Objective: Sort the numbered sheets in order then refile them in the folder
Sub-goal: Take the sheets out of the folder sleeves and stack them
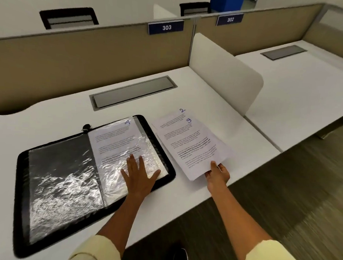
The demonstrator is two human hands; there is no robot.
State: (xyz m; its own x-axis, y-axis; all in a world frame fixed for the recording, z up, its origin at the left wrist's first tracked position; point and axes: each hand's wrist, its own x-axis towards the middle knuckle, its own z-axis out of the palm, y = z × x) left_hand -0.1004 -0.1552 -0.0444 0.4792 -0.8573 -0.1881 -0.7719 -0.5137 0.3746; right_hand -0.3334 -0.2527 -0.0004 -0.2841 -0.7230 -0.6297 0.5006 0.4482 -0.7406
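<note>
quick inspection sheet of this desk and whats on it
surface: white desk, with a grey cover plate set into it
job's things: black zip folder lies open, sheet marked 4 in a plastic sleeve; loose sheets to its right, 9 on top, 2 beneath
clutter: nothing seen
hands: left hand flat on the sleeve; right hand pinches the loose sheets' near edge
cables: nothing seen
surroundings: beige partition with label 303, white side divider, neighbouring desk labelled 302, chairs beyond

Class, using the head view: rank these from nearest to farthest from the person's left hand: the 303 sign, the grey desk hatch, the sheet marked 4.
Measured from the left hand:
1. Sheet marked 4, under the hand in the folder.
2. Grey desk hatch, behind the folder.
3. 303 sign, on the partition beyond.
</note>
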